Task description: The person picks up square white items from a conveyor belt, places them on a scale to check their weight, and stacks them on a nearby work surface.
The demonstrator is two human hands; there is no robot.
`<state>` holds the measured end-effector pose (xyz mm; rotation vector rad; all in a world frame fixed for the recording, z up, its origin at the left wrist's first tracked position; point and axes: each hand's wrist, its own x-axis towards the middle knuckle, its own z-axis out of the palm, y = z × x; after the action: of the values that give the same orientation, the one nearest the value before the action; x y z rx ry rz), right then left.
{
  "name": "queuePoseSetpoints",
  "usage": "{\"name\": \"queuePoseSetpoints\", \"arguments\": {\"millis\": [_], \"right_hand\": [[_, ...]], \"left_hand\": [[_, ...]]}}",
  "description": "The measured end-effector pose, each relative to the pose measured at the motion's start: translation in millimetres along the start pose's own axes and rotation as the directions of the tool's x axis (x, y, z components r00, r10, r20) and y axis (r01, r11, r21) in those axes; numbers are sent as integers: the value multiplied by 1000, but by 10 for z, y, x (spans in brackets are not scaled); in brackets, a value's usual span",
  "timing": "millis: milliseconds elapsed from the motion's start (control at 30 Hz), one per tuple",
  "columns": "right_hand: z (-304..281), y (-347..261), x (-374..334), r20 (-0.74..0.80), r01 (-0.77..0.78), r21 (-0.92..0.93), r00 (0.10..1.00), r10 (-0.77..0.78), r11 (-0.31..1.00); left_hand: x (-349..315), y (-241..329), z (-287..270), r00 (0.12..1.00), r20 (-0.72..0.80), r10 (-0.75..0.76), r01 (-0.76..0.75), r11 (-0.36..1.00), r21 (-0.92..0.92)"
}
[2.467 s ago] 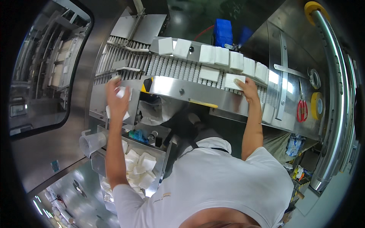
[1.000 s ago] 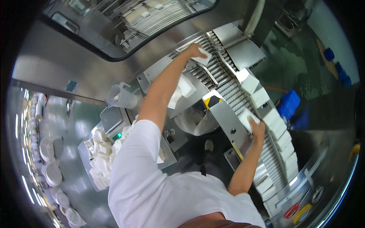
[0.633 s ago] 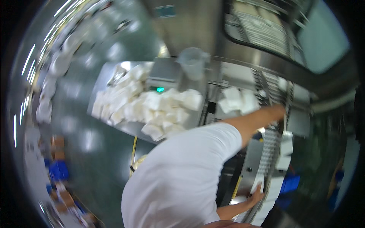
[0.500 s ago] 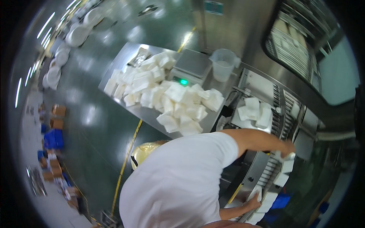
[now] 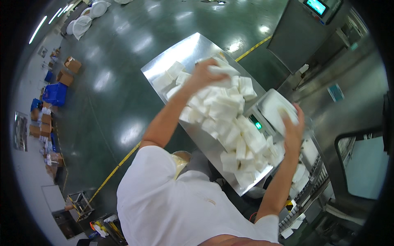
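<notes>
My left hand (image 5: 207, 74) is at the far part of a steel table, its fingers curled round a white soft packet (image 5: 223, 78); motion blurs both. Below it spreads a heap of similar white packets (image 5: 225, 106). To the right, a whitish plastic jug (image 5: 276, 107) sits over the bench scale (image 5: 262, 126), whose green display is lit. My right hand (image 5: 293, 125) closes round the jug's near right side, with the fingertips blurred. The jug hides most of the scale's platform.
The steel table (image 5: 182, 47) has bare metal at its far left corner. Right of it runs a conveyor (image 5: 316, 170) with white packets beside it, next to a steel machine with a window (image 5: 365, 168). Cartons and a blue crate (image 5: 55, 94) stand along the left wall.
I have turned from the conveyor to the table. Both hands have left the white packets at the conveyor; the left is now at the heap, the right at the jug, which has moved over the scale.
</notes>
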<state>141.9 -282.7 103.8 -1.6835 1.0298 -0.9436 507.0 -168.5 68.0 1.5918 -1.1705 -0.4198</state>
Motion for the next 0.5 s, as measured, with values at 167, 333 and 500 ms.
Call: {"name": "queuePoseSetpoints", "arguments": {"millis": [167,333,500], "right_hand": [[2414,136,1534,550,-289,336,833,63,897],[3916,847,1909,795,-664,-61,419,438,745],[4118,804,2168,757,-550,-167,460,464,818]], "left_hand": [[728,-1342,-1647,879,-309,-362,272,915,-298],[607,-2594,-2325,756,-212,-620,453,728,-514],[426,-2807,-2162,726,-170,-667,608,737,-295]]}}
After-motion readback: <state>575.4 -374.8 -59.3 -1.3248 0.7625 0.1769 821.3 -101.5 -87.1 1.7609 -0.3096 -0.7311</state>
